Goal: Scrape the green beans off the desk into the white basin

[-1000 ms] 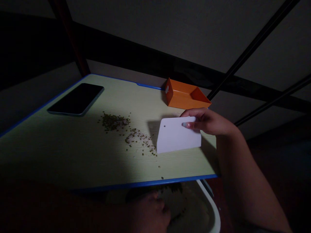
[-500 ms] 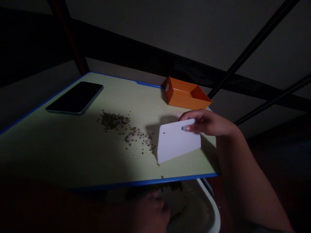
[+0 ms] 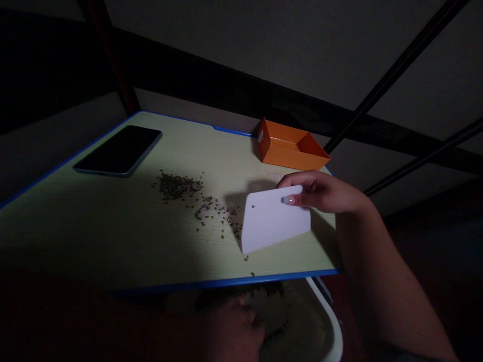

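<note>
My right hand (image 3: pixel 324 192) is shut on the top edge of a white plastic dough scraper (image 3: pixel 274 220), which stands tilted on the tabletop with its lower corner near the scattered seeds. Small green seeds (image 3: pixel 176 186) lie in a loose heap, with a pale, seed-flecked trail (image 3: pixel 213 212) running toward the scraper. Below the table's front edge, my left hand (image 3: pixel 231 329) sits in deep shadow inside a white basin (image 3: pixel 332 324) holding more seeds. Its grip is hard to make out.
A black smartphone (image 3: pixel 118 151) lies face up at the table's far left. An orange open tray (image 3: pixel 290 148) sits at the back edge. The pale table (image 3: pixel 94 236) has a blue rim. Dark metal rails cross behind it.
The scraper's lower corner has swung down and toward me, and the scraper now sits slightly further left, against the seed trail. My left hand has barely moved.
</note>
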{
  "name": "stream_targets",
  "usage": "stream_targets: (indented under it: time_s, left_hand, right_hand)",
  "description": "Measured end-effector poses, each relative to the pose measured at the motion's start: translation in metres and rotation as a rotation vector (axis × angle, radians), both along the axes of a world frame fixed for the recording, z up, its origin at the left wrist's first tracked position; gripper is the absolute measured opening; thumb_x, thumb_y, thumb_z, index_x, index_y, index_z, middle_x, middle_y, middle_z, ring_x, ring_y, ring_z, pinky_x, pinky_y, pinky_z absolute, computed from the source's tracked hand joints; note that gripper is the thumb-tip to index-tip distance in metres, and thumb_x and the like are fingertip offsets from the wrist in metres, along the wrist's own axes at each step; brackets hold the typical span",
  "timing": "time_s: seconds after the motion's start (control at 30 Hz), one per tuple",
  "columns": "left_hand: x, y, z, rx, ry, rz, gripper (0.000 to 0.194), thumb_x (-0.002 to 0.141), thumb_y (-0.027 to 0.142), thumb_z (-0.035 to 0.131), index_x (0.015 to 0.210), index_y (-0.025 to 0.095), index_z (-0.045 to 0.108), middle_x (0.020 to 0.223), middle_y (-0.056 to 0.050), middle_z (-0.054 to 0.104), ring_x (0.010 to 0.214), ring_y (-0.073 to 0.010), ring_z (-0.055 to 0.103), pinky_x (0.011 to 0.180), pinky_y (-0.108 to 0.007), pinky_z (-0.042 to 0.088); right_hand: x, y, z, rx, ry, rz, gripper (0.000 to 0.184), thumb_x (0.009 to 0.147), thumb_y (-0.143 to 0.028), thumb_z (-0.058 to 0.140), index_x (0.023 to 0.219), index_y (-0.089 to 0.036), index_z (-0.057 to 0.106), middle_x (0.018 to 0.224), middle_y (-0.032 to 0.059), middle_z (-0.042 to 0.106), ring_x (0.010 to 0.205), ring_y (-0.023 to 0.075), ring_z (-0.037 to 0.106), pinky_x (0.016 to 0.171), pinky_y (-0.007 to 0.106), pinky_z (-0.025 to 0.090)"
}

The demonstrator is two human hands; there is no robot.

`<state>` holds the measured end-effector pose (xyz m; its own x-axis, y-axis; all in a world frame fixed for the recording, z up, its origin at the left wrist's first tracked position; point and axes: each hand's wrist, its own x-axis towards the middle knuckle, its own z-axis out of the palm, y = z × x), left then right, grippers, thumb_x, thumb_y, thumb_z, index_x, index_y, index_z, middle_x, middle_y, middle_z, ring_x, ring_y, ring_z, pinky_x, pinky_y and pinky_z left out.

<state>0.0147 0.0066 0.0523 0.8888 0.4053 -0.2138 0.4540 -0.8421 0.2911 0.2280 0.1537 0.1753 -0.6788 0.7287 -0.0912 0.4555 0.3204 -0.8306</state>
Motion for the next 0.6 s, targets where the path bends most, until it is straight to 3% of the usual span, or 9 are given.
stream_targets:
  time_s: [0.17,0.4,0.6]
  left_hand:
    - [0.0017,0.002,0.0049,-0.064,0.058,0.052,0.024,0.085,0.03,0.063,0.096,0.011,0.071,0.095,-0.01,0.073,0.092,-0.0223,0.068,0.095,-0.031,0.042]
    - [0.0011,0.0043,0.005,-0.017,0.037,-0.035,0.017,0.084,0.025,0.064,0.093,0.012,0.071,0.093,-0.009,0.073,0.091,-0.0235,0.068,0.094,-0.034,0.043]
    - [0.0017,0.0048,0.0066,-0.045,0.065,-0.013,0.019,0.084,0.027,0.065,0.091,0.011,0.072,0.095,-0.01,0.073,0.095,-0.024,0.067,0.096,-0.034,0.042]
  right_hand:
    - [0.003,0.0029,-0.0022,0.007,-0.018,-0.054,0.02,0.083,-0.034,0.064,0.086,-0.014,0.061,0.069,-0.0019,0.052,0.055,0.0058,0.045,0.047,0.018,0.034]
    - [0.0032,0.0019,-0.0015,0.044,-0.021,-0.063,0.021,0.082,-0.035,0.064,0.087,-0.015,0.062,0.071,-0.0011,0.053,0.057,0.006,0.044,0.047,0.019,0.034]
    - [0.0015,0.0019,-0.004,0.041,-0.035,-0.074,0.021,0.083,-0.036,0.064,0.088,-0.015,0.062,0.073,-0.0008,0.053,0.059,0.0064,0.044,0.048,0.019,0.034]
